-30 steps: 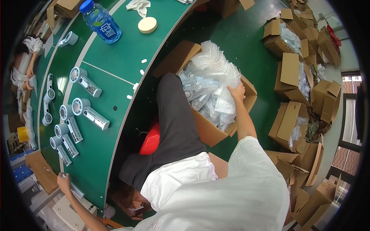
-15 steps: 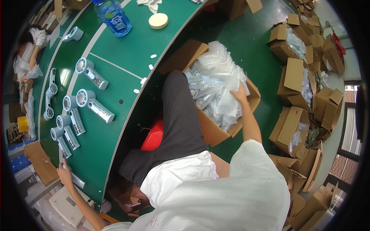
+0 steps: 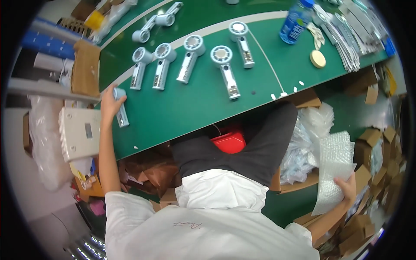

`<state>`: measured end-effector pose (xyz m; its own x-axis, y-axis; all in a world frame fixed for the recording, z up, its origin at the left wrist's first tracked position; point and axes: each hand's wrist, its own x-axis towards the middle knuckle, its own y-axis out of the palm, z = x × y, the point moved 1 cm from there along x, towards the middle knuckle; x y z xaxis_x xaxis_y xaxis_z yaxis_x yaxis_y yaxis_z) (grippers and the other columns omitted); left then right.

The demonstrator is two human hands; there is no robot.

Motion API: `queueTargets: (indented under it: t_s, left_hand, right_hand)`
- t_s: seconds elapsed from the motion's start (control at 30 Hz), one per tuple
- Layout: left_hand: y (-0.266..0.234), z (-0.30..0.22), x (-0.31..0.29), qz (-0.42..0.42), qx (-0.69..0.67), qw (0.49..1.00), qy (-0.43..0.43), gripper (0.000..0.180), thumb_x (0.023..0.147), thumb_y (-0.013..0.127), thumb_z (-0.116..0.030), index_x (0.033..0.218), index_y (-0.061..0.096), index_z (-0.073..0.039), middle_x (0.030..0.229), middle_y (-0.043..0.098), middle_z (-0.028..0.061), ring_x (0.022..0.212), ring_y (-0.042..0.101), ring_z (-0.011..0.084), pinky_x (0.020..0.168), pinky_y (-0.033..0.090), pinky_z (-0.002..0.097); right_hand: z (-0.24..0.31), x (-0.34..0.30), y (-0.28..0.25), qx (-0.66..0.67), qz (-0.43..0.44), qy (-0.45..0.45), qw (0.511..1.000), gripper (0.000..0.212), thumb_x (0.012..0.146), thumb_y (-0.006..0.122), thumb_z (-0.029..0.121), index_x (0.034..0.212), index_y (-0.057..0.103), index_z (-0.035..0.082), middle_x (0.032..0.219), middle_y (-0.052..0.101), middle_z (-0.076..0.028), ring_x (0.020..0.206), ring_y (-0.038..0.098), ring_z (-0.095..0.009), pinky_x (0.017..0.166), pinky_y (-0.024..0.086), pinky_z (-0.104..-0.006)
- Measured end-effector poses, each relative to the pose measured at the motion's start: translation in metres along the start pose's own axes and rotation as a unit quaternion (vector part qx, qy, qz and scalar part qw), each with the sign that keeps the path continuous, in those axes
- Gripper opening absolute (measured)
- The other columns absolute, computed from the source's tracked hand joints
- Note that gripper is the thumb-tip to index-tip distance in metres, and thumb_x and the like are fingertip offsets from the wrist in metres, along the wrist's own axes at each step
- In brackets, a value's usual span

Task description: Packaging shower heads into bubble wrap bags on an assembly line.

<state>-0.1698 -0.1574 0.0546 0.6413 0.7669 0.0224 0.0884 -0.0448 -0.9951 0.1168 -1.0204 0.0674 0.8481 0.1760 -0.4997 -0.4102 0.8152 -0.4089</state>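
At the left end of the green table (image 3: 164,121), my left hand (image 3: 111,104) is closed around the head of a pale blue and silver handheld fan (image 3: 123,117), whose handle points toward me. Out to the right, my right hand (image 3: 346,187) grips a clear bubble-wrap pouch (image 3: 333,169) that hangs above the floor beside an open carton. More handheld fans (image 3: 186,67) of the same kind lie spread in a row along the table, heads away from me. Two others (image 3: 157,21) rest on the dark strip farther back.
A blue bottle (image 3: 295,24), a round cream-coloured disc (image 3: 317,59) and a stack of flat packs (image 3: 342,39) are at the table's right. The open carton (image 3: 299,187) by my right knee holds bubble wrap. More cartons (image 3: 368,143) stand at right. A red object (image 3: 229,142) shows under the table.
My view has swung left. My left hand has closed on the nearest fan's head. My right hand has drawn the bubble-wrap pouch out of the carton, to its right side.
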Motion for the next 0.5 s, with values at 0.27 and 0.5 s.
queueTargets:
  t_s: [0.27, 0.5]
  left_hand:
    - [-0.041, -0.028, -0.042, -0.175, -0.089, 0.978, 0.07, 0.077, 0.086, 0.07, -0.044, 0.149, 0.039, -0.013, 0.147, 0.041, 0.0197, 0.13, 0.048, 0.0379, 0.105, 0.042, 0.0456]
    - [-0.045, -0.09, -0.181, 0.105, -0.628, 0.768, 0.068, 0.139, 0.052, 0.088, -0.063, 0.156, 0.017, -0.005, 0.158, 0.025, 0.0187, 0.142, 0.031, 0.0339, 0.117, 0.025, 0.0462]
  right_hand:
    - [0.261, 0.041, 0.278, -0.122, 0.549, -0.42, 0.713, 0.051, 0.066, 0.082, 0.007, 0.113, 0.062, 0.002, 0.086, 0.068, -0.007, 0.061, 0.052, -0.02, 0.06, 0.044, -0.0299]
    - [0.337, 0.009, 0.47, -0.274, 0.555, -0.506, 0.601, 0.046, 0.068, 0.081, 0.015, 0.109, 0.062, 0.004, 0.085, 0.067, -0.008, 0.065, 0.055, -0.028, 0.063, 0.045, -0.0341]
